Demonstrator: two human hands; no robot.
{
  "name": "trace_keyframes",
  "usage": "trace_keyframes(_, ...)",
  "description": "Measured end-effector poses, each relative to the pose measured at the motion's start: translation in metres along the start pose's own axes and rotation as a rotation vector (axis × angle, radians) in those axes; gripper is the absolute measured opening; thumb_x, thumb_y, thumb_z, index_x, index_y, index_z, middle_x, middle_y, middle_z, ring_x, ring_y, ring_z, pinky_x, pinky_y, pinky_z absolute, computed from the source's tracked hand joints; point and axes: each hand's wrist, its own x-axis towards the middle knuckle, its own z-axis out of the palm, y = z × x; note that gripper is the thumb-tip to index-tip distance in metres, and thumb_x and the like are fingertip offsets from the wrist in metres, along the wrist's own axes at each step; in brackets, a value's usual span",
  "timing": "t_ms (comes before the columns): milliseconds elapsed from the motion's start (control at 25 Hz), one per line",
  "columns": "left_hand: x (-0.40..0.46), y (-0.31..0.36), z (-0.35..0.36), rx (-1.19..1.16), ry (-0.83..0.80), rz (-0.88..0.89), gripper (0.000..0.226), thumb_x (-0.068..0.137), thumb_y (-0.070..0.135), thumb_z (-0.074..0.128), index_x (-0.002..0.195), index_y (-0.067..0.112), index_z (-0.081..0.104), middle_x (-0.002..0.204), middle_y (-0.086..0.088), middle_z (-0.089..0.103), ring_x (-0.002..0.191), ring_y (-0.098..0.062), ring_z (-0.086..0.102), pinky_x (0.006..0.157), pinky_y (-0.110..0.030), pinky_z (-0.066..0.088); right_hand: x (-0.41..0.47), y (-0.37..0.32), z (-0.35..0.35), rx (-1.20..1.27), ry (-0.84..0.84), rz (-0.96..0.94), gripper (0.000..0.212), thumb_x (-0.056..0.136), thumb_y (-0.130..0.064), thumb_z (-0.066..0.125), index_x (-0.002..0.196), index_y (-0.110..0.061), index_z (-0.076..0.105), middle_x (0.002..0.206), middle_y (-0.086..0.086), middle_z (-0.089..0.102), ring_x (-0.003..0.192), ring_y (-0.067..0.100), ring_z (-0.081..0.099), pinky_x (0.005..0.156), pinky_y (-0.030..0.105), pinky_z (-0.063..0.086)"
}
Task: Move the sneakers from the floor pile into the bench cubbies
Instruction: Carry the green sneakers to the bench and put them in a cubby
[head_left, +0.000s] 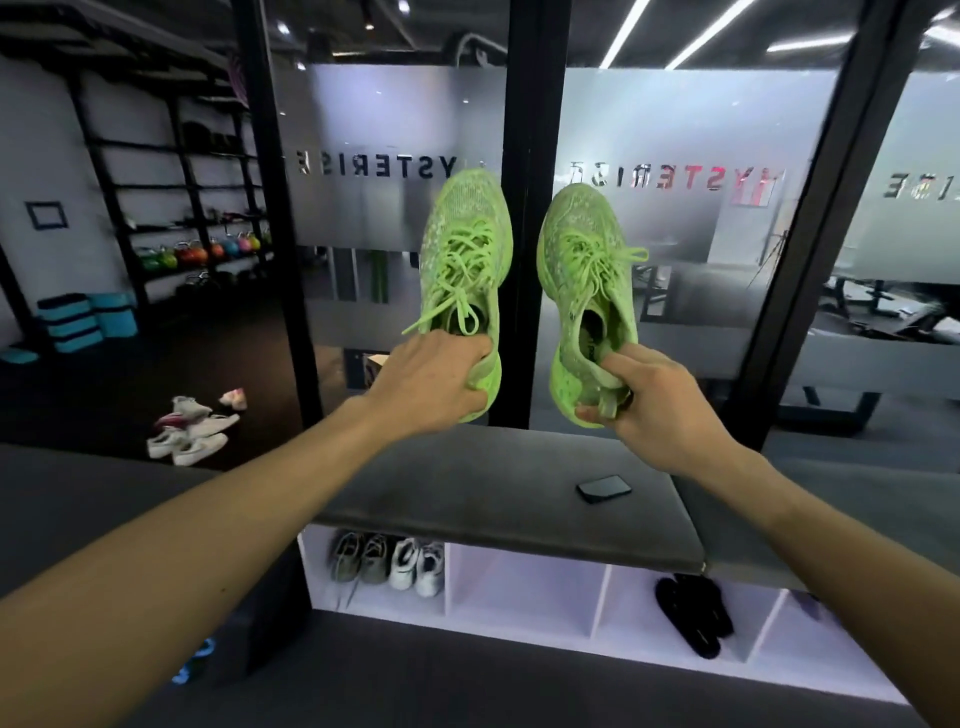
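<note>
— Left grip (431, 382) clamped on heel of left green sneaker (465, 244); right grip (649, 405) pinching heel of right green sneaker (589, 270). Both mid-frame, toes up.

— Long axes vertical, above tabletop (467, 483). Empty cubby (524, 592) lower centre, below both grips; floor pile (192, 426) far left.

Frosted glass wall (395, 119) in black frames, dark floor (93, 384), ceiling strip lights (623, 31), kettlebell shelving (171, 208).

both bare arms reach toward twelve o'clock, left hand (434, 382) and right hand (657, 410) each curled in a grip, held level, apart
</note>
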Motion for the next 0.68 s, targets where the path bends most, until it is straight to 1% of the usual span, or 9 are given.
trace_keyframes(80, -0.003, -0.018, 0.039, -0.002, -0.016, 0.005, 0.040, 0.072, 0.027, 0.066, 0.066, 0.022, 0.026, 0.065, -0.003, 0.042, 0.064, -0.032, 0.045, 0.045, -0.033, 0.020, -0.006, 0.007, 0.043, 0.003, 0.003, 0.023, 0.028, 0.072, -0.025, 0.079, 0.077, -0.013, 0.054, 0.077, -0.006, 0.045, 0.075, 0.027, 0.050, 0.063, 0.039, 0.045)
trace_keyframes(160, -0.010, -0.030, 0.082, -0.018, -0.049, 0.008, 0.038, 0.072, 0.028, 0.066, 0.069, 0.021, 0.030, 0.067, -0.004, 0.044, 0.065, -0.034, 0.046, 0.048, -0.034, 0.025, -0.021, 0.018, 0.089, 0.025, -0.016, 0.051, 0.029, 0.073, -0.022, 0.078, 0.074, -0.019, 0.049, 0.078, -0.006, 0.046, 0.076, 0.028, 0.050, 0.062, 0.038, 0.044)
trace_keyframes(240, -0.019, -0.038, 0.122, -0.035, -0.096, 0.002, 0.035, 0.072, 0.027, 0.066, 0.071, 0.020, 0.032, 0.068, -0.005, 0.047, 0.066, -0.034, 0.048, 0.050, -0.033, 0.028, -0.041, 0.031, 0.127, 0.042, -0.038, 0.089, 0.039, 0.073, -0.017, 0.077, 0.073, -0.029, 0.040, 0.077, -0.009, 0.044, 0.074, 0.027, 0.050, 0.060, 0.038, 0.044)
trace_keyframes(280, -0.023, -0.043, 0.145, -0.028, -0.119, 0.004, 0.034, 0.071, 0.027, 0.066, 0.071, 0.020, 0.033, 0.069, -0.005, 0.048, 0.066, -0.033, 0.049, 0.049, -0.033, 0.027, -0.052, 0.041, 0.149, 0.042, -0.054, 0.103, 0.041, 0.073, -0.015, 0.076, 0.073, -0.031, 0.038, 0.077, -0.009, 0.044, 0.073, 0.026, 0.049, 0.060, 0.039, 0.045)
trace_keyframes(360, -0.028, -0.054, 0.194, -0.012, -0.150, 0.013, 0.034, 0.071, 0.026, 0.065, 0.071, 0.020, 0.031, 0.069, -0.005, 0.047, 0.067, -0.034, 0.049, 0.050, -0.033, 0.026, -0.070, 0.064, 0.194, 0.035, -0.085, 0.123, 0.038, 0.073, -0.010, 0.074, 0.073, -0.029, 0.041, 0.077, -0.006, 0.048, 0.072, 0.028, 0.049, 0.060, 0.042, 0.045)
trace_keyframes(440, -0.030, -0.065, 0.248, 0.018, -0.150, 0.011, 0.035, 0.071, 0.028, 0.064, 0.071, 0.021, 0.030, 0.070, -0.004, 0.045, 0.071, -0.035, 0.049, 0.054, -0.033, 0.029, -0.086, 0.091, 0.240, 0.019, -0.096, 0.148, 0.031, 0.073, -0.008, 0.073, 0.074, -0.024, 0.046, 0.079, -0.003, 0.051, 0.072, 0.028, 0.048, 0.059, 0.044, 0.046)
trace_keyframes(520, -0.033, -0.075, 0.300, 0.042, -0.124, 0.006, 0.033, 0.071, 0.030, 0.064, 0.074, 0.021, 0.032, 0.071, -0.004, 0.045, 0.072, -0.035, 0.048, 0.056, -0.033, 0.029, -0.101, 0.118, 0.284, 0.000, -0.095, 0.153, 0.024, 0.073, -0.009, 0.073, 0.077, -0.020, 0.051, 0.080, -0.001, 0.053, 0.073, 0.028, 0.047, 0.059, 0.045, 0.046)
trace_keyframes(680, -0.059, -0.091, 0.405, 0.063, -0.084, 0.023, 0.032, 0.069, 0.031, 0.063, 0.072, 0.021, 0.033, 0.066, -0.001, 0.042, 0.066, -0.032, 0.043, 0.052, -0.032, 0.023, -0.143, 0.158, 0.378, -0.012, -0.089, 0.116, 0.019, 0.075, -0.015, 0.073, 0.081, -0.016, 0.055, 0.082, -0.001, 0.052, 0.074, 0.030, 0.048, 0.061, 0.043, 0.046)
